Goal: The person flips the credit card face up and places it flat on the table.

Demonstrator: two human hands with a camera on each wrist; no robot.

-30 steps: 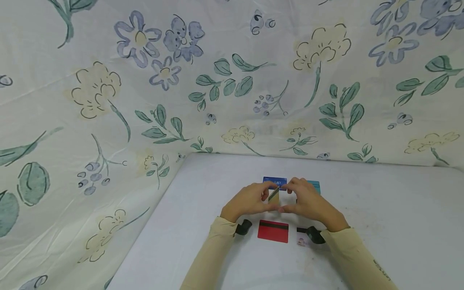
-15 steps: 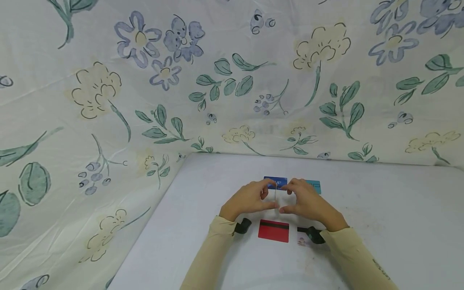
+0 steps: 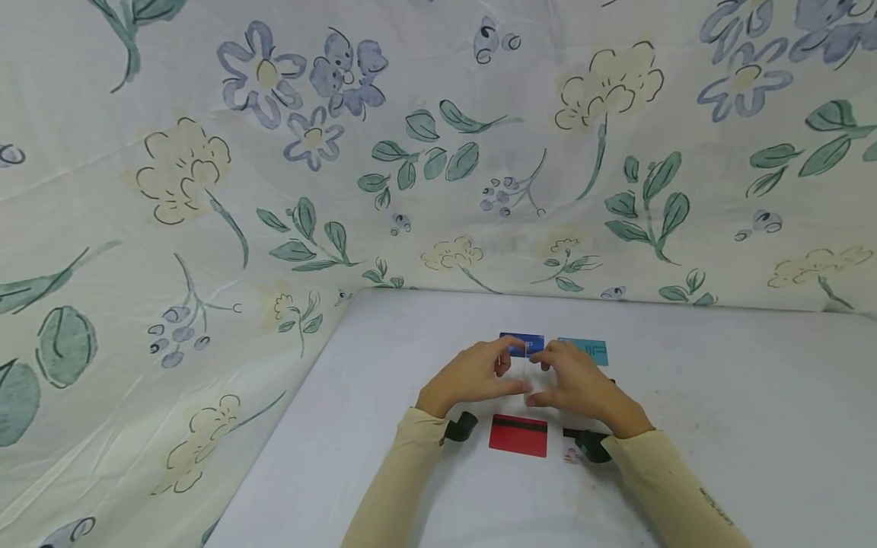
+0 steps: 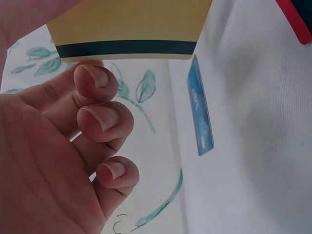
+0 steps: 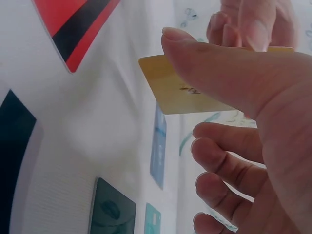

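My left hand [image 3: 473, 373] pinches a gold card [image 4: 131, 24] with a dark stripe along one edge, thumb and index finger at its opposite ends. Edge-on to the head camera, the card shows there as a thin pale line. The left hand's other fingers curl loosely beneath it in the left wrist view. Facing it from the right is my right hand [image 3: 582, 384], thumb and fingers spread in a C close to the card. In the right wrist view, the right thumb [image 5: 209, 68] overlaps the card's gold face, while its other fingers hang loosely curled below.
On the white table lie a blue card [image 3: 530, 340], a teal card [image 3: 592, 352], and a red card [image 3: 518, 439] with a black stripe. A pale striped card [image 3: 572, 455] lies partly under the right wrist. A dark card [image 5: 112, 209] is mostly hidden by the right hand in the head view.
The gold card has turned from showing its striped face to edge-on toward the head camera. My right hand has drawn slightly down, uncovering more of the teal card.
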